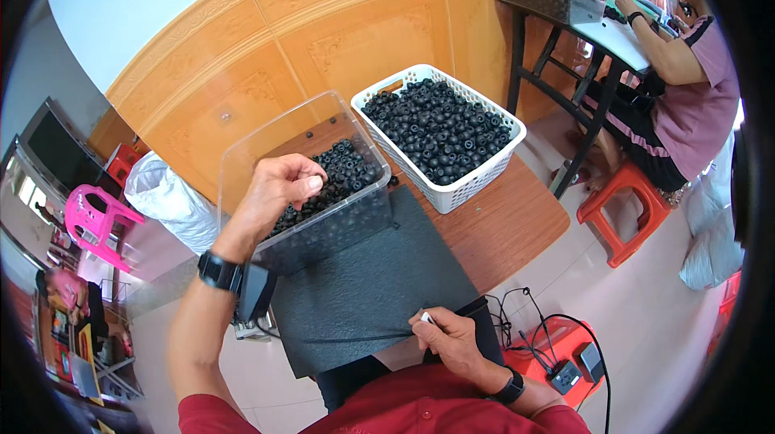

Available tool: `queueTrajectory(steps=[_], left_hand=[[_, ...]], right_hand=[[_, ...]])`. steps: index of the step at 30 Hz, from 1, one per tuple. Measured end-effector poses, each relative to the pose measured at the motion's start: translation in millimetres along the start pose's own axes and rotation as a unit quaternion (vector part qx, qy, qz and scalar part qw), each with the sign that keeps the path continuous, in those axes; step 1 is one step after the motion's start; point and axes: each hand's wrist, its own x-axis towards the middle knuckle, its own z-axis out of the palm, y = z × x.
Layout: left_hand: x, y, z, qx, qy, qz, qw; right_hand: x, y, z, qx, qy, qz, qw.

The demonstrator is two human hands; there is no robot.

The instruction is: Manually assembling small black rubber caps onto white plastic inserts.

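Note:
My left hand (284,185) is over the clear plastic bin (339,228), its thumb and fingers pinched together. Whatever may be between those fingertips is hidden. Small black ring-like pieces (353,169) with holes lie heaped in the bin. Low over the near right part of the black mat (371,280), my right hand (454,343) is closed around a small white object (428,318), of which only the end shows. A thin dark cord (347,340) runs across the mat's near edge toward that hand.
A white basket (452,198) full of similar black pieces stands right of the bin on the wooden table (517,228). Cables and a dark adapter (566,376) lie on a red stool at lower right. A person (686,103) sits at another table, upper right.

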Motion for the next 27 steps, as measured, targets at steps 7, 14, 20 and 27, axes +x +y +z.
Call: queueTrajectory(steps=[7, 14, 20, 27], left_hand=[[-81.5, 24.5, 60.7, -0.241, -0.040, 0.005, 0.970], [-109.6, -16.0, 112.9, -0.400, -0.068, -0.080, 0.911], [-124.8, -43.3, 140.2, -0.438, -0.052, -0.094, 0.893], [-133.5, -48.3, 156.0, -0.472, -0.030, -0.117, 0.873]], right_hand=[[1.0, 0.8, 5.2, -0.035, -0.007, -0.023, 0.999], [1.9, 2.2, 4.1, -0.054, 0.022, -0.064, 0.996], [3.0, -4.0, 5.9, -0.062, 0.025, -0.080, 0.995], [4.6, -4.2, 10.4, -0.076, 0.056, -0.102, 0.990]])
